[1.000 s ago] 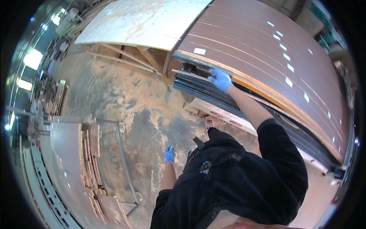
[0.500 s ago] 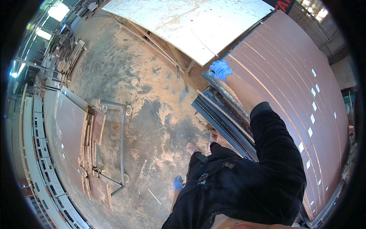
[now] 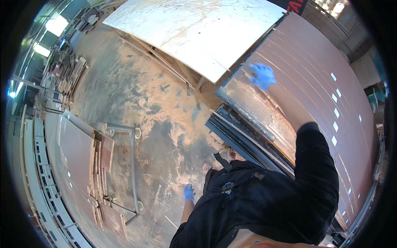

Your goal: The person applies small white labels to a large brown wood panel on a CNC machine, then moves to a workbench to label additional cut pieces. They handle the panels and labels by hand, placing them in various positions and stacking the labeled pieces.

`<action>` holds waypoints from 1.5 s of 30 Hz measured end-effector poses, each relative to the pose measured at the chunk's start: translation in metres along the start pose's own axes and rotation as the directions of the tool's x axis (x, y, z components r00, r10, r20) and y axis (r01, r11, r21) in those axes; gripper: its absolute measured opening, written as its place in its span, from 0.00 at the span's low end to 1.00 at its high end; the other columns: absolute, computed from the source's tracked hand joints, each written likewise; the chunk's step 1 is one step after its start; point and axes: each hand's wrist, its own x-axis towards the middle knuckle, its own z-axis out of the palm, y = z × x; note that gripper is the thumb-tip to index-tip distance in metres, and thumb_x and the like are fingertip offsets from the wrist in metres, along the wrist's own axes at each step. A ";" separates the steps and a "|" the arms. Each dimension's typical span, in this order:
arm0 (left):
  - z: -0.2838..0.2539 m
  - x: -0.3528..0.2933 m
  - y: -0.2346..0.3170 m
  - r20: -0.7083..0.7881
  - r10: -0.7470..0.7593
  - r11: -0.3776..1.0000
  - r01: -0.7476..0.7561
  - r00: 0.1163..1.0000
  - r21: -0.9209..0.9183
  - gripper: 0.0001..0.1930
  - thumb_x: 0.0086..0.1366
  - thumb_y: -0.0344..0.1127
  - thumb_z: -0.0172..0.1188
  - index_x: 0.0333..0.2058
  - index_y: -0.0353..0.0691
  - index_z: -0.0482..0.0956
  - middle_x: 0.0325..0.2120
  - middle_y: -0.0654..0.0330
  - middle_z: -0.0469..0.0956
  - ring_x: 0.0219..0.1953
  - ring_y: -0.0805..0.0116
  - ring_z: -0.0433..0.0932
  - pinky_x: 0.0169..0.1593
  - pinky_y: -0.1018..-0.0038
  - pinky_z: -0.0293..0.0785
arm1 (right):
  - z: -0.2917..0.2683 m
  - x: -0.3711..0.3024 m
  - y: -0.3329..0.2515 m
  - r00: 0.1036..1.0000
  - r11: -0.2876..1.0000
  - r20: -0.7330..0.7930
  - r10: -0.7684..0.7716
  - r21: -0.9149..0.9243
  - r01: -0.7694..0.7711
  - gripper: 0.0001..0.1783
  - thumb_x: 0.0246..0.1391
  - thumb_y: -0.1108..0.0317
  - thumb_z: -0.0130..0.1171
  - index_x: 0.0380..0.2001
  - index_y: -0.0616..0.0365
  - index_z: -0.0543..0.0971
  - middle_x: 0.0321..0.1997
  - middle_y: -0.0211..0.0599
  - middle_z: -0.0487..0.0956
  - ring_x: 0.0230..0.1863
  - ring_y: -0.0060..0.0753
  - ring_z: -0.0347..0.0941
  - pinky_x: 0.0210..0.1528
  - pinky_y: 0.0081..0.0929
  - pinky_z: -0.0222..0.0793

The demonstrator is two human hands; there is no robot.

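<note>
Blue-gloved, the right hand (image 3: pixel 263 77), fingers spread, is over the left end of a brown panel (image 3: pixel 308 66) filling the frame's right; I cannot tell whether it touches. Well apart, the left hand (image 3: pixel 189 193) hangs at lower centre, its grip unclear to me. A white table (image 3: pixel 198 39) stands at top centre.

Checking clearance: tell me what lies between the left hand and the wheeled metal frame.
In the head view, only dust-streaked floor shows between the left hand and the wheeled metal frame.

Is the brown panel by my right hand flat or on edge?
Flat: the brown panel lies broad face up under your right hand.
</note>
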 end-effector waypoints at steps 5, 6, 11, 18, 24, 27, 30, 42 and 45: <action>0.023 0.024 0.019 0.072 0.072 0.994 -0.078 0.995 0.079 0.19 0.58 0.47 0.60 0.46 0.49 0.71 0.34 0.66 0.75 0.31 0.71 0.73 0.24 0.71 0.70 | -0.013 -0.186 0.067 0.962 0.966 0.097 0.255 0.013 -0.257 0.43 0.40 0.53 0.64 0.61 0.47 0.59 0.63 0.46 0.59 0.63 0.52 0.54 0.62 0.47 0.51; 0.025 0.029 0.020 0.098 0.102 0.987 -0.113 0.990 0.111 0.19 0.58 0.47 0.60 0.46 0.49 0.72 0.33 0.66 0.75 0.29 0.72 0.73 0.24 0.71 0.70 | -0.026 -0.223 0.076 0.962 0.964 0.081 0.262 0.035 -0.265 0.45 0.38 0.53 0.65 0.61 0.47 0.58 0.63 0.46 0.59 0.62 0.53 0.55 0.61 0.46 0.53; 0.040 0.060 0.053 0.165 0.162 0.892 -0.216 0.973 0.398 0.19 0.56 0.45 0.61 0.43 0.40 0.75 0.35 0.56 0.78 0.39 0.66 0.76 0.43 0.71 0.71 | -0.046 -0.360 0.121 0.845 0.859 0.176 0.505 -0.009 -0.512 0.53 0.24 0.60 0.73 0.60 0.50 0.60 0.53 0.46 0.67 0.54 0.52 0.62 0.57 0.43 0.59; 0.039 0.112 0.121 0.163 0.339 0.834 -0.376 0.927 0.403 0.19 0.57 0.43 0.61 0.43 0.36 0.75 0.37 0.55 0.79 0.40 0.63 0.76 0.46 0.70 0.69 | -0.008 -0.248 0.069 0.884 0.884 0.154 0.442 0.095 -0.458 0.48 0.23 0.60 0.74 0.56 0.49 0.68 0.45 0.45 0.71 0.48 0.49 0.66 0.50 0.40 0.64; 0.005 0.143 0.217 0.131 0.114 0.993 -0.110 0.985 -0.038 0.16 0.59 0.45 0.58 0.43 0.46 0.74 0.31 0.63 0.76 0.32 0.68 0.73 0.33 0.65 0.71 | 0.046 0.031 -0.037 0.843 0.823 0.342 0.415 0.253 -0.508 0.46 0.31 0.50 0.69 0.58 0.50 0.66 0.54 0.49 0.69 0.56 0.51 0.63 0.55 0.39 0.62; -0.028 0.175 0.281 0.135 0.101 0.992 -0.089 0.986 -0.090 0.14 0.60 0.46 0.55 0.42 0.46 0.74 0.32 0.63 0.75 0.34 0.66 0.73 0.34 0.65 0.71 | 0.087 0.202 -0.077 0.871 0.844 0.334 0.362 0.280 -0.458 0.44 0.35 0.48 0.66 0.58 0.49 0.66 0.61 0.51 0.62 0.62 0.51 0.58 0.59 0.40 0.59; -0.076 0.223 0.313 0.061 0.118 0.993 -0.116 0.991 -0.026 0.15 0.60 0.48 0.55 0.41 0.47 0.73 0.34 0.63 0.75 0.34 0.66 0.73 0.34 0.65 0.70 | 0.101 0.315 -0.159 0.916 0.917 0.079 0.393 0.034 -0.397 0.44 0.40 0.42 0.60 0.61 0.44 0.60 0.64 0.50 0.59 0.62 0.51 0.57 0.59 0.46 0.57; -0.109 0.347 0.578 0.244 0.152 0.976 -0.106 0.958 -0.190 0.21 0.62 0.50 0.52 0.52 0.53 0.67 0.47 0.68 0.73 0.46 0.70 0.72 0.37 0.65 0.70 | 0.185 0.379 -0.290 0.730 0.779 0.349 0.588 -0.004 -0.627 0.51 0.41 0.33 0.53 0.64 0.46 0.52 0.69 0.47 0.48 0.68 0.50 0.46 0.64 0.52 0.42; -0.103 0.389 0.664 0.246 0.218 0.973 -0.192 0.944 -0.129 0.20 0.61 0.49 0.52 0.51 0.54 0.68 0.48 0.67 0.72 0.46 0.69 0.71 0.39 0.66 0.70 | 0.215 0.439 -0.338 0.793 0.832 0.299 0.530 -0.006 -0.554 0.50 0.42 0.34 0.53 0.64 0.45 0.53 0.68 0.47 0.50 0.67 0.50 0.47 0.65 0.52 0.38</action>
